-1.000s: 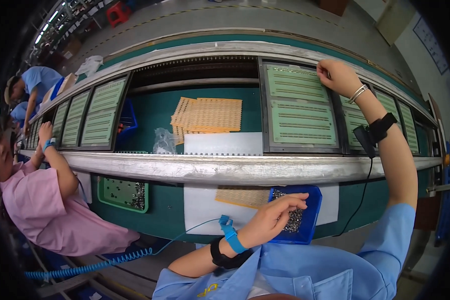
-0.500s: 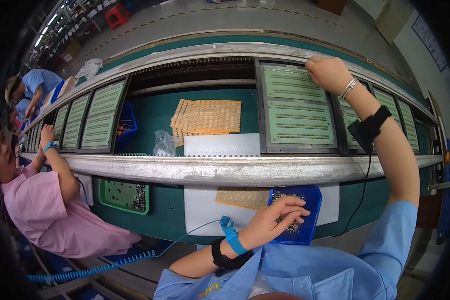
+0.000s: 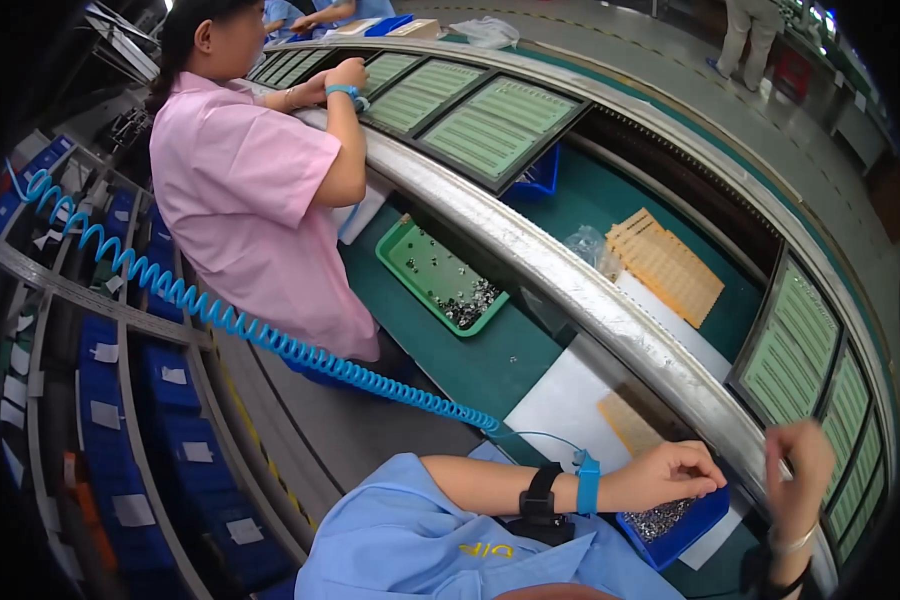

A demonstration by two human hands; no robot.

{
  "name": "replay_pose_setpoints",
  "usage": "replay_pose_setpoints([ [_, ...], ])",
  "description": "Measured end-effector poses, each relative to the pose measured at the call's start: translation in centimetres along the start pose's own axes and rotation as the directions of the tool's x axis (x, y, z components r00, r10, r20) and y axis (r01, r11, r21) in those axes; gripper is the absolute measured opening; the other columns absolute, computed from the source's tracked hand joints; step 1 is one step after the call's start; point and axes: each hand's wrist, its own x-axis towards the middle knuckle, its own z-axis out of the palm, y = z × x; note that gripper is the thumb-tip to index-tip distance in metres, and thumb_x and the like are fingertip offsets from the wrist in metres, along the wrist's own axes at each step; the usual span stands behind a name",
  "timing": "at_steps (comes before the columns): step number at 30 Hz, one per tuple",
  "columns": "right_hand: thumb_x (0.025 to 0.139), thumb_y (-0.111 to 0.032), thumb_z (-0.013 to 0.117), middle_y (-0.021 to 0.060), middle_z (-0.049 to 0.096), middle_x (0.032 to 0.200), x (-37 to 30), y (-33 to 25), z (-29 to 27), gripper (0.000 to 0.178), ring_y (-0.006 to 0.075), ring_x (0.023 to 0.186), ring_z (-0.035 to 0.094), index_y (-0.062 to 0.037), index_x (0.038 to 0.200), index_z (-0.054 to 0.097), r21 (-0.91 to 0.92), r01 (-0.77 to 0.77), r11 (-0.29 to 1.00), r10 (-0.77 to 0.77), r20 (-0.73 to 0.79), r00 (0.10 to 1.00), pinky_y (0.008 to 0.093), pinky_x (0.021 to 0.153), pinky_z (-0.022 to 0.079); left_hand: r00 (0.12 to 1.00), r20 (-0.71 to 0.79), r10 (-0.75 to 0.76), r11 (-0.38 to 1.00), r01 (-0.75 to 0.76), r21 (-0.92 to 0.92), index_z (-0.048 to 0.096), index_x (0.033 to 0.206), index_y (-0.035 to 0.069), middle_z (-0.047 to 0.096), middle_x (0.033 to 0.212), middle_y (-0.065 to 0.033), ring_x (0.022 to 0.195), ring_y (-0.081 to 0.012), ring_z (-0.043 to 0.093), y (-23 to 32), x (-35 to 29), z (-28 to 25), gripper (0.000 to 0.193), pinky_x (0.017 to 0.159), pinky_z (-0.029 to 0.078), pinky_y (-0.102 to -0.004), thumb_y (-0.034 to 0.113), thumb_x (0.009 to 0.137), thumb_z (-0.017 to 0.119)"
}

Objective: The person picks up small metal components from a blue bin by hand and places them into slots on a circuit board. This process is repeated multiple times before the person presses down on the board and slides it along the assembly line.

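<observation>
My left hand, with a blue strap at its wrist, hovers over a blue bin of small metal parts. Its thumb and fingertips are pinched together; anything between them is too small to make out. To the right, my right hand is raised beside the near edge of the closest framed green panel, apart from it. Motion smears its fingers, so their hold cannot be read. Partly behind my left hand, an orange perforated board lies on a white sheet.
A metal rail crosses the bench, bearing framed panels. Beyond it lie stacked orange boards and a clear bag. Left are a green tray of small parts, a pink-shirted co-worker and my coiled blue cord.
The view has swung left, bringing the co-worker and shelves further in. My right hand has come away from the panel's far edge toward me. My left fingers have drawn together above the bin.
</observation>
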Motion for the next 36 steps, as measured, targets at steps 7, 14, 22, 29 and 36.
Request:
replay_pose_setpoints([
  [7, 0.065, 0.004, 0.062, 0.0095, 0.053, 0.069, -3.3, -3.5, 1.6, 0.012, 0.0202, 0.058, 0.051, -0.0015, 0.074, 0.055, 0.347, -0.11, 0.931, 0.095, 0.061, 0.994, 0.0262, 0.052, 0.039, 0.984, 0.061, -0.169, 0.919, 0.179, -0.352, 0.043, 0.108, 0.003, 0.054, 0.081, -0.0037, 0.075, -0.0091, 0.057, 0.1, 0.3, 0.0, 0.029, 0.068, 0.047, -0.0198, 0.005, 0.084, 0.06],
  [14, 0.063, 0.001, 0.063, 0.009, 0.053, 0.068, -4.5, -3.0, 1.9, 0.013, 0.0186, 0.058, 0.051, -0.0016, 0.073, 0.055, 0.499, -0.286, 0.818, 0.229, 0.173, 0.958, 0.0251, 0.053, 0.039, 0.963, 0.106, -0.249, 0.878, 0.27, -0.395, 0.041, 0.105, 0.004, 0.055, 0.076, -0.0038, 0.068, -0.0085, 0.058, -0.3, 0.0, 0.1, 0.029, 0.061, 0.048, -0.0196, 0.007, 0.084, 0.061],
  [22, 0.063, 0.001, 0.059, 0.0069, 0.048, 0.064, -3.2, -2.2, 1.6, 0.012, 0.0191, 0.056, 0.048, -0.002, 0.07, 0.05, 0.228, 0.02, 0.973, -0.059, 0.166, 0.984, 0.0276, 0.051, 0.036, 0.96, 0.145, -0.239, 0.899, 0.275, -0.342, 0.042, 0.105, 0.004, 0.054, 0.078, -0.0043, 0.069, -0.0076, 0.056, -0.5, 0.4, -0.1, 0.029, 0.062, 0.046, -0.0186, 0.009, 0.084, 0.061],
  [29, 0.069, 0.004, 0.054, 0.0065, 0.046, 0.066, -1.8, 2.5, 0.6, 0.01, 0.0173, 0.055, 0.045, -0.0007, 0.073, 0.047, 0.06, -0.17, 0.984, 0.168, 0.036, 0.985, 0.0255, 0.053, 0.036, 0.912, 0.398, -0.104, 0.365, -0.337, 0.868, 0.052, 0.095, 0.001, 0.057, 0.087, -0.0113, 0.085, -0.0216, 0.057, -0.8, 0.0, 0.8, 0.02, 0.07, 0.044, -0.0317, 0.011, 0.079, 0.057],
  [36, 0.078, 0.006, 0.05, 0.0053, 0.041, 0.067, 1.2, 11.7, 0.7, 0.008, 0.0121, 0.058, 0.04, -0.0008, 0.08, 0.047, 0.002, -0.257, 0.967, 0.257, -0.036, 0.966, 0.0228, 0.054, 0.034, 0.907, 0.356, -0.224, -0.208, -0.401, 0.892, 0.059, 0.084, 0.002, 0.056, 0.09, -0.0124, 0.086, -0.0243, 0.055, -5.5, -0.6, 1.8, 0.017, 0.072, 0.041, -0.0329, 0.016, 0.077, 0.052],
])
